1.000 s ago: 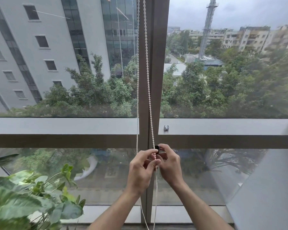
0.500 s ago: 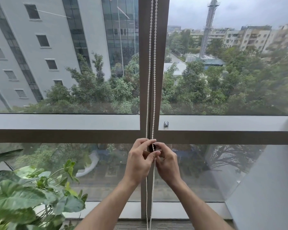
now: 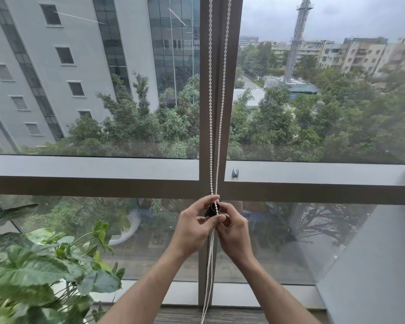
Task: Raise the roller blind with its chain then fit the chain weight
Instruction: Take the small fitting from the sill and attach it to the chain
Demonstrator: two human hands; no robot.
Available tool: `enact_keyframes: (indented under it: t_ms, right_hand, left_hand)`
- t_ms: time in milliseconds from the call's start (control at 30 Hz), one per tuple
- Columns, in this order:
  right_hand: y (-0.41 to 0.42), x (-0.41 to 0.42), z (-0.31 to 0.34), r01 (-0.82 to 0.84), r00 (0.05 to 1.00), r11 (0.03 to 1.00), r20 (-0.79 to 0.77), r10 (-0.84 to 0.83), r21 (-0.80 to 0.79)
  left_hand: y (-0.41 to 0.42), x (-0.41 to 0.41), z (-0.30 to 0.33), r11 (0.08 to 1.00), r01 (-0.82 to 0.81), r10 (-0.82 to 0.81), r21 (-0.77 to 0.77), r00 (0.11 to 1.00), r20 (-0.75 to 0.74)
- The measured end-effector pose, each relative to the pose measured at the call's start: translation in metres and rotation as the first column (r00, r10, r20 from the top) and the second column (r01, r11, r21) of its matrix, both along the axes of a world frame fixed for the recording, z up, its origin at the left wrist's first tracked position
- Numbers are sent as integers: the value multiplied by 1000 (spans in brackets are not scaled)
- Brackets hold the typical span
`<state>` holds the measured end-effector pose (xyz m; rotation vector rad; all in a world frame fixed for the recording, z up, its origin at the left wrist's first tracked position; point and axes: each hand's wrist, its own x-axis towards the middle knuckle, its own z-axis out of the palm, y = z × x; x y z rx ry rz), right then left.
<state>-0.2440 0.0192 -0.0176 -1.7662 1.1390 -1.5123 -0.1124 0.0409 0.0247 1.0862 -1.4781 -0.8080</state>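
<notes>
Head view: left hand [image 3: 194, 226] and right hand [image 3: 234, 230] pinching together around small black chain weight [image 3: 211, 210] on white bead chain [image 3: 214, 136], before window mullion [image 3: 230, 113]. Blind itself out of frame. Risk: beads slipping from fingers, weight dropping past leafy plant [image 3: 45, 272], strands crossing and jamming.
</notes>
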Motion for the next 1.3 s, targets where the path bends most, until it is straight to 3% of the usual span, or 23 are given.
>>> enact_keyframes:
  t_ms: [233,467,633,800,1067,1300]
  right_hand:
    - [5,-1,-1,-54,998,995,26,52,79]
    - [-4,-6,-7,-209,971,949,165,173,235]
    - [-30,-19,-4,-10,997,944,80,-18,329]
    - [-73,-28,9,240,969,915,-26,-245,323]
    - [-132,-19,32,362,920,902,-244,-305,235]
    - [-163,-22,34,425,866,865,-399,-302,268]
  left_hand:
    - [2,-2,-5,999,18,-16,31,998,-67]
    - [-3,-2,-4,999,13,-11,47,998,-57]
    - [-4,-1,0,999,12,-9,42,996,-84]
    - [-8,0,-1,998,5,1,60,995,-99]
    - [-19,7,9,998,19,-13,67,996,-83]
    - [-25,13,11,996,53,-46,78,996,-80]
